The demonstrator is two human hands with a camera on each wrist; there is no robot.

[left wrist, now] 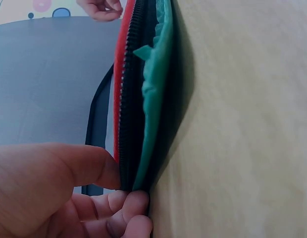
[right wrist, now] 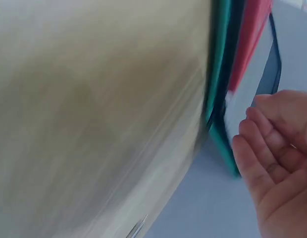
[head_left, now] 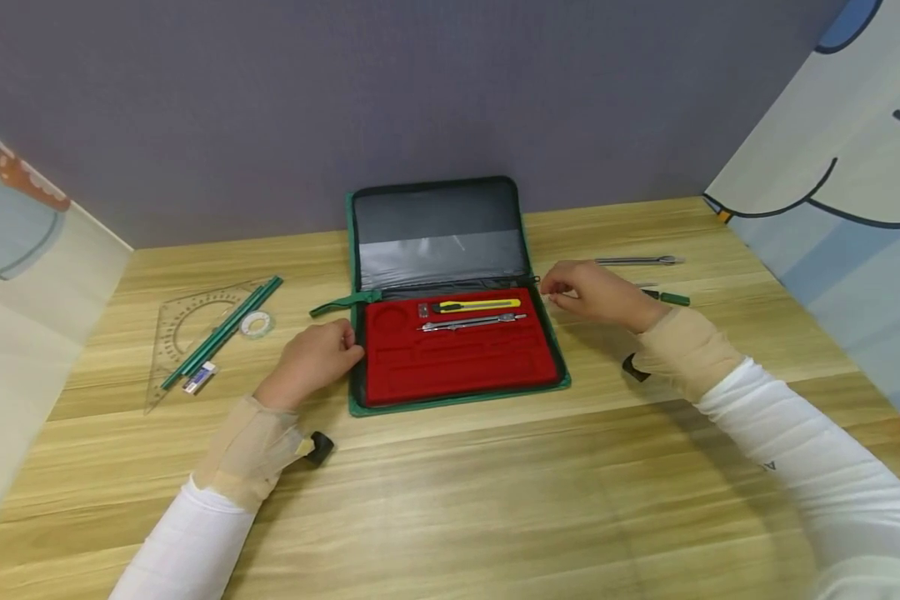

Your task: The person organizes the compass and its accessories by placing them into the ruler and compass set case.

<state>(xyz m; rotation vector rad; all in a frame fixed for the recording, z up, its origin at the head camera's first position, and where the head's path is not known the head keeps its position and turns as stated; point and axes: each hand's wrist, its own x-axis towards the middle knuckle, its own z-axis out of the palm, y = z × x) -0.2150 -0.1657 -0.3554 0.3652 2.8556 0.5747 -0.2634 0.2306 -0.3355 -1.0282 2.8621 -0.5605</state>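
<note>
A zippered case (head_left: 356, 407) lies unfolded on the table, its green cover edged by a black zip. In its red tray (head_left: 461, 354) are a yellow utility knife (head_left: 480, 306), a silver compass (head_left: 472, 322) and a small metal sharpener (head_left: 423, 311); several other recesses are bare. My left hand (head_left: 317, 358) pinches the case's left edge. The left wrist view has its thumb (left wrist: 94, 166) against the zip and the other fingers beneath. Beside the case's upper right side, my right hand (head_left: 592, 292) hovers with loosely bent fingers (right wrist: 262, 148) and nothing visible between them.
Left on the table lie a clear set square (head_left: 163, 333), green pencils (head_left: 221, 333), a tape roll (head_left: 256, 324) and an eraser (head_left: 198, 377). Past my right hand are a silver drawing tool (head_left: 637, 261) and a green-capped pen (head_left: 673, 298). A grey partition (head_left: 420, 100) stands behind.
</note>
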